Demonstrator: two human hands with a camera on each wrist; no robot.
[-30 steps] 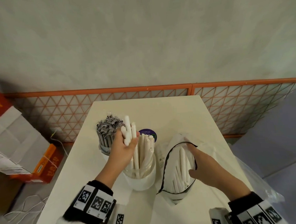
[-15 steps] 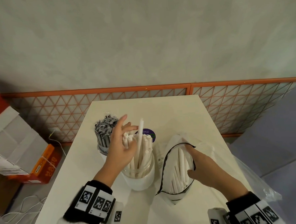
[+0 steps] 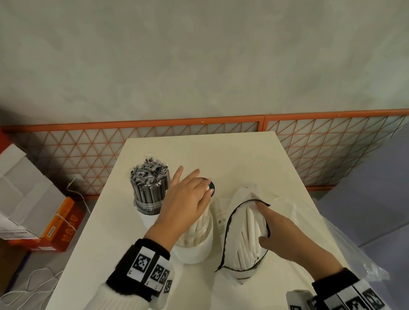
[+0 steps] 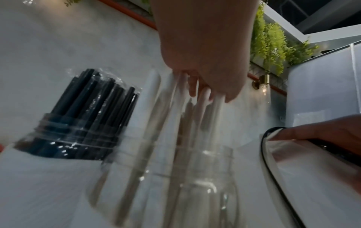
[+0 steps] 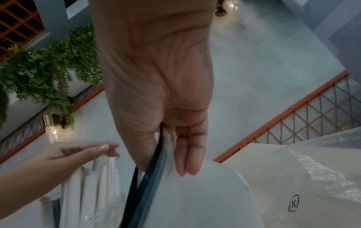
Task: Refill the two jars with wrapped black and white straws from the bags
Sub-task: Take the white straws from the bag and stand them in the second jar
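A clear jar of white wrapped straws stands at mid-table. My left hand lies over it, fingers straight, touching the straw tops. Behind it to the left stands a second jar packed with black wrapped straws. To the right lies a black-rimmed bag holding white straws. My right hand pinches its rim between thumb and fingers and holds the mouth wide.
A crumpled clear plastic bag hangs over the table's right edge. A round purple label sits behind the white-straw jar. Cardboard boxes and loose cables lie on the floor to the left. An orange lattice fence runs behind the table.
My left hand let go of a bunch of white straws into the jar, and they sank down. Its fingers spread and now lie on the straw tops. The right hand still holds the bag.
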